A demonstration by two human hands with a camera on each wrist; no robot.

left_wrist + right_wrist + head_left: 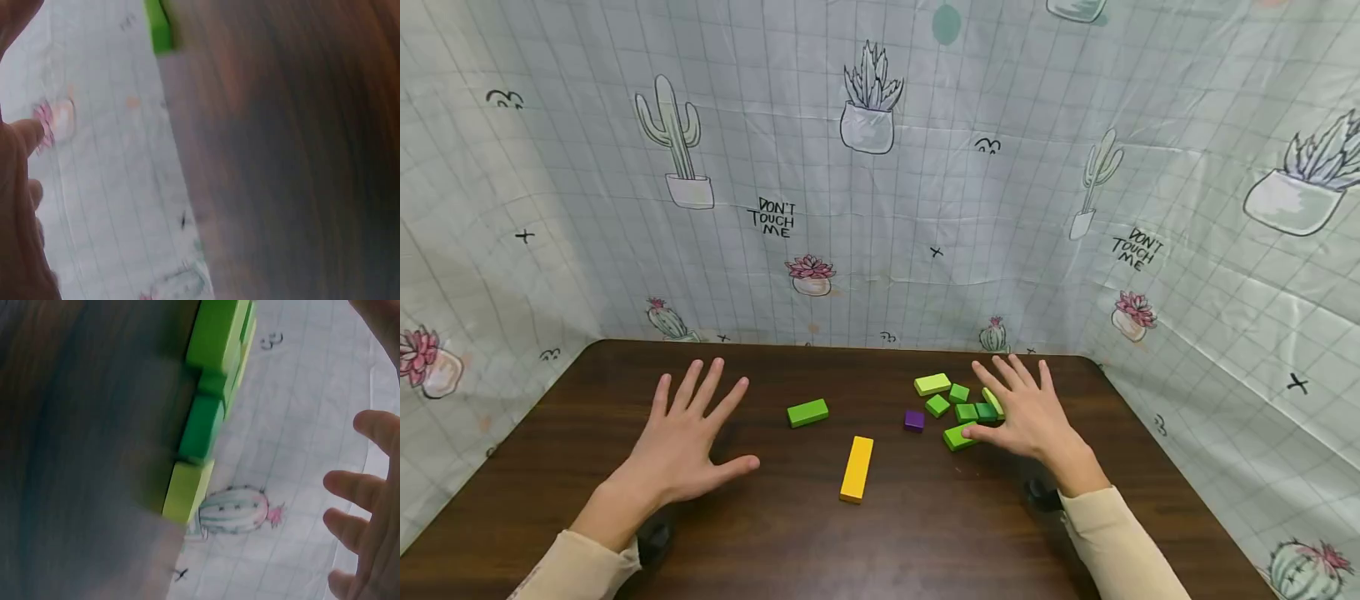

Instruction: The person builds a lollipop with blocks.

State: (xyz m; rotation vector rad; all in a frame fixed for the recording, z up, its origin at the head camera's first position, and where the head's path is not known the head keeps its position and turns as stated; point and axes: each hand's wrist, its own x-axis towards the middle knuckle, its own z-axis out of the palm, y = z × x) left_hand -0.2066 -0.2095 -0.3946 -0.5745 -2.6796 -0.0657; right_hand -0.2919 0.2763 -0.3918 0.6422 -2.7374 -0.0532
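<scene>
Both hands are spread above a dark wooden table. The left hand [681, 446] holds nothing; nearest to it is a green rectangular block [807, 413], which also shows at the top of the left wrist view. Fingers fanned, the right hand [1028, 414] is empty over the right side, its thumb overlapping a green block [957, 437] in the head view. Around it lie a yellow-green block [932, 384], small green cubes [937, 406], a dark green block [202, 428] and a purple cube [914, 421]. Between the hands lies a long yellow-orange block [857, 469].
The wooden table [760, 550] has its far edge against a pale gridded curtain [895, 208] printed with cacti and potted plants. More of this curtain stands along the left and right sides. A dark band sits at each wrist, by the beige sleeves [1116, 542].
</scene>
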